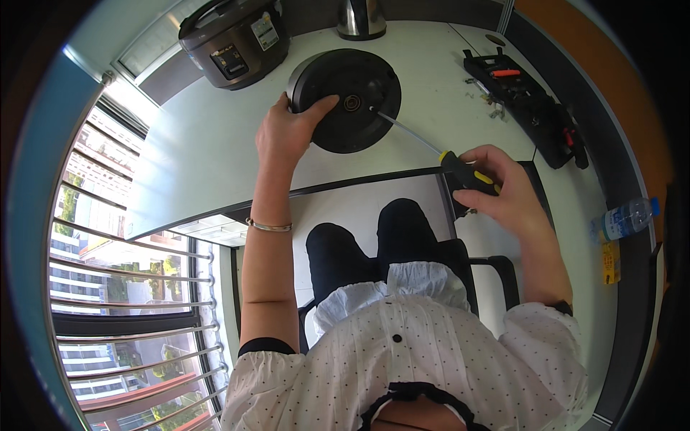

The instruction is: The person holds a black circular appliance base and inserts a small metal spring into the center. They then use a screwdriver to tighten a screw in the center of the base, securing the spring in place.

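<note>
A round black appliance base [363,133] with a ring-shaped socket at its centre is tilted toward me over the white table. A strip of shiny side wall shows at its left. My left hand [291,129] grips that left edge, thumb laid across the black face near the socket and the other fingers mostly hidden behind. In my right hand [507,179] is a screwdriver [460,171] with a black and yellow handle. Its long shaft points up and left, and the tip meets the black face just right of the socket, apparently at a small hole.
On the white table [208,144], a dark rice cooker [241,47] stands at the back left and a steel kettle [361,18] at the back. An open black tool case [525,100] lies at the right, small metal parts [496,108] beside it. Farther right lies a plastic bottle [625,219].
</note>
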A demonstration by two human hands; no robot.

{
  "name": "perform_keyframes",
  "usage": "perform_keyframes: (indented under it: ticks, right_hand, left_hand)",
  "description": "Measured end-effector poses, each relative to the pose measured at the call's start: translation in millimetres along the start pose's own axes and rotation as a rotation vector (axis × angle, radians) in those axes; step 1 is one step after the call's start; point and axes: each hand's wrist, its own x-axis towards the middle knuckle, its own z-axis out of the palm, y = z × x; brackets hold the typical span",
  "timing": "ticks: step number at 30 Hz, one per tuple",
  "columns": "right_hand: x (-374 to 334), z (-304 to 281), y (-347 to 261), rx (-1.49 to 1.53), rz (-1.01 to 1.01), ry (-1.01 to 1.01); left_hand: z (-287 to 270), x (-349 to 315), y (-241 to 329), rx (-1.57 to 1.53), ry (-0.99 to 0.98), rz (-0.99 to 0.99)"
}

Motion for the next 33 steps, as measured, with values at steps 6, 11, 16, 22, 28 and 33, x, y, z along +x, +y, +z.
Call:
perform_keyframes:
  ticks: [6, 11, 16, 22, 28, 33]
  right_hand:
    - [-10, 10, -19, -0.776, -0.387, 0.228]
    - [-10, 10, -19, -0.639, -0.269, 0.143]
    - [7, -3, -30, -0.01, 0.354, -0.114]
    - [11, -7, -19, 0.044, 0.214, -0.136]
    - [3, 2, -15, -0.745, -0.297, 0.021]
    - [-2, 13, -22, -0.935, -0.235, 0.015]
  left_hand:
    - [-1, -3, 2, 0.028, 0.001, -0.01]
    - [2, 0, -3, 0.028, 0.025, 0.043]
    - [-1, -3, 1, 0.016, 0.022, 0.005]
    - [1, 2, -3, 0.027, 0.03, 0.008]
    - [4, 5, -7, 0.074, 0.08, 0.069]
    - [6, 4, -7, 0.085, 0.092, 0.087]
